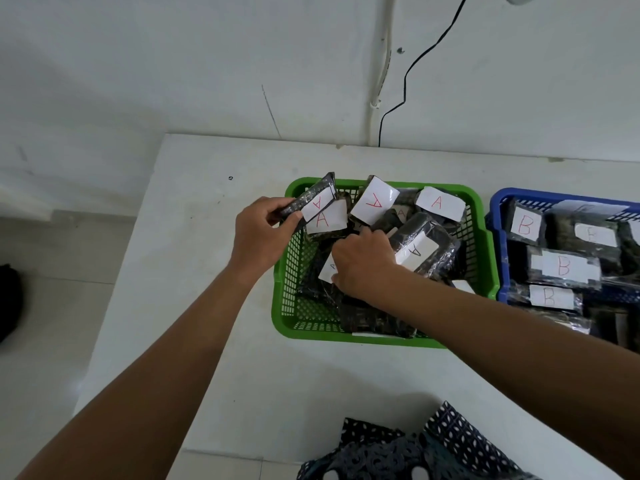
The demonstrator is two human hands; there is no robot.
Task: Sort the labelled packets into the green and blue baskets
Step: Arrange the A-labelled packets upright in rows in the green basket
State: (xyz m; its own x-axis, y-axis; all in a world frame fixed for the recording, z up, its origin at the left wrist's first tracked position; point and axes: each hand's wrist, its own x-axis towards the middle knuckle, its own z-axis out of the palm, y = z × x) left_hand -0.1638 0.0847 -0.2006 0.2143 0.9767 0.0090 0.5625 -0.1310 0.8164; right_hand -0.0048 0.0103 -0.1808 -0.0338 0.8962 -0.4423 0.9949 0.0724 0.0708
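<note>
A green basket (481, 244) on the white table holds several dark packets with white labels marked A. My left hand (258, 233) grips one such A packet (317, 199) over the basket's far left corner. Inside the basket, my right hand (363, 265) reaches down among the packets, its fingers curled on a dark packet (388, 218) in the middle; the exact grip is hidden. To the right stands a blue basket (498, 216) with several dark packets labelled B (562, 266).
The white table (207, 271) ends at a left edge over a tiled floor. A black cable (405, 84) hangs down the wall behind the baskets. Patterned dark cloth (415, 448) lies at the near table edge.
</note>
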